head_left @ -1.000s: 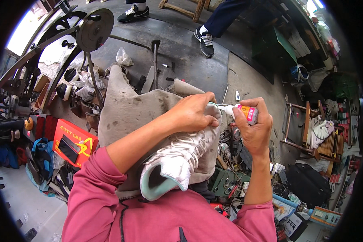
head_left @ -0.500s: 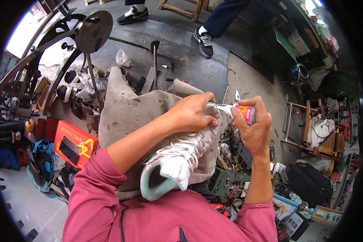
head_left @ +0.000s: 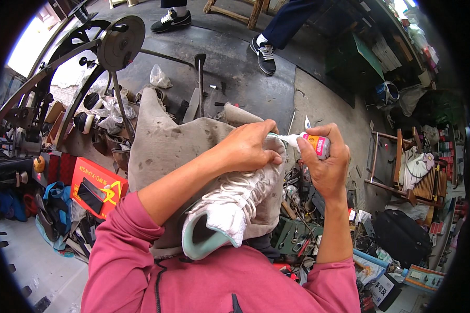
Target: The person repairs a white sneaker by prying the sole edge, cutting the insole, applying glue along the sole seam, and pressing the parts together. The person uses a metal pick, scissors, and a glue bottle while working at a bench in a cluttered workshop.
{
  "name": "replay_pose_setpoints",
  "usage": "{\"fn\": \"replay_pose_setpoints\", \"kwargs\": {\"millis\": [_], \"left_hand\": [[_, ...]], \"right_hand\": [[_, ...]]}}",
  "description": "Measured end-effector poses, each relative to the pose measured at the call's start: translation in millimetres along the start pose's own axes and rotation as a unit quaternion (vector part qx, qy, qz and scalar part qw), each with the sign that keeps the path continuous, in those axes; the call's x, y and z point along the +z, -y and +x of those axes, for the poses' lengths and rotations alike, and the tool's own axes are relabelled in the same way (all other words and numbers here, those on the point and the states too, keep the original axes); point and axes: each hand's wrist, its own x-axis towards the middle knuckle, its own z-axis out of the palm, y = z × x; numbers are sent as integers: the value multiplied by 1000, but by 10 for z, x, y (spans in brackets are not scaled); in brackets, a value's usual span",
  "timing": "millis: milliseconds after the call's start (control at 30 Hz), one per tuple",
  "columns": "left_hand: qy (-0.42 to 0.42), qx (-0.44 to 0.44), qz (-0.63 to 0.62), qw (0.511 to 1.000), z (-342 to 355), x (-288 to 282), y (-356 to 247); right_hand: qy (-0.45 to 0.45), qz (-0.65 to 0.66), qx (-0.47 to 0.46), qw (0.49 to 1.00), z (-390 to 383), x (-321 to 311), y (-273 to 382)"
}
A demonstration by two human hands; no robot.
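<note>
A white lace-up sneaker (head_left: 230,203) with a pale green lining lies across my lap, its opening toward my body and its toe pointing away to the right. My left hand (head_left: 248,146) is closed around the toe end, with the fingertips at the edge of the sole. In my right hand (head_left: 330,161) is a small glue bottle (head_left: 316,145) with a pink and orange label, gripped between thumb and fingers. Its white nozzle points left and meets the toe edge by my left fingertips. Beneath the shoe a stained grey-brown cloth (head_left: 167,151) covers my lap.
A cast-iron machine with a handwheel (head_left: 121,43) stands at the far left. Beside my left arm is a red box (head_left: 96,188). Tools and a green tray (head_left: 292,237) lie to the right, near a black bag (head_left: 402,237). Another person's black shoe (head_left: 265,55) is ahead.
The glue bottle in my right hand has shifted very slightly left, its nozzle closer against the toe edge. My left hand and the sneaker stay in place.
</note>
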Motion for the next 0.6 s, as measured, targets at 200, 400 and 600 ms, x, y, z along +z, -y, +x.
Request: {"fn": "replay_pose_setpoints", "kwargs": {"millis": [200, 400, 600], "left_hand": [[0, -4, 1, 1000, 1, -2, -5], [-8, 13, -39, 999, -11, 9, 44], [55, -42, -259, 964, -32, -109, 194]], "right_hand": [[11, 4, -7, 1000, 35, -9, 16], [12, 5, 5, 1000, 24, -24, 9], [-14, 52, 59, 997, -9, -4, 1]]}}
